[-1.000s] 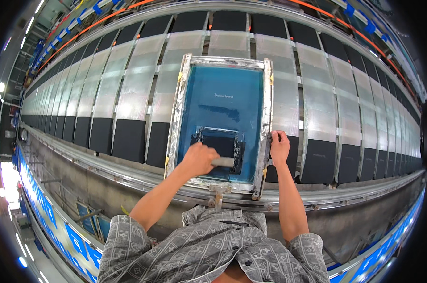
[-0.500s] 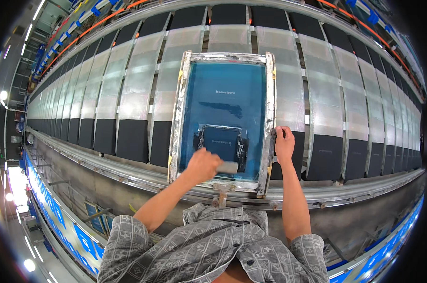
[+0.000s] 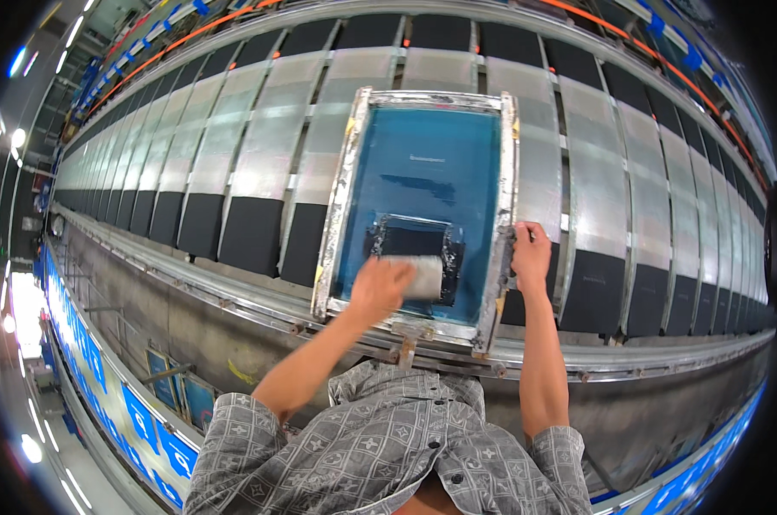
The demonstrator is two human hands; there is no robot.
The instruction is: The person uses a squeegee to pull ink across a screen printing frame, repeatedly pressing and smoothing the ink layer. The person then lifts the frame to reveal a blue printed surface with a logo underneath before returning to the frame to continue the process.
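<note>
A silk-screen frame (image 3: 344, 197) with metal rails and blue mesh (image 3: 470, 146) lies across the pallets in front of me. My left hand (image 3: 380, 287) is closed on a pale grey squeegee (image 3: 428, 280), whose broad face shows as it stands inside the frame. Under and beyond the squeegee, a dark rectangular window (image 3: 410, 237) with smears of black ink along its sides marks the near half of the mesh. My right hand (image 3: 532, 249) grips the frame's right rail, fingers curled over its edge. The fingertips of my left hand are partly hidden behind the squeegee.
A long row of light pallets (image 3: 264, 129) runs left to right, with black fabric pieces (image 3: 251, 236) at their near and far ends. A metal rail (image 3: 234, 296) passes along the near side. Spare blue screens (image 3: 199, 399) stand low at the left.
My left hand and the squeegee have moved a little away from me over the dark window, and the squeegee now shows more of its face. My right hand stays on the rail.
</note>
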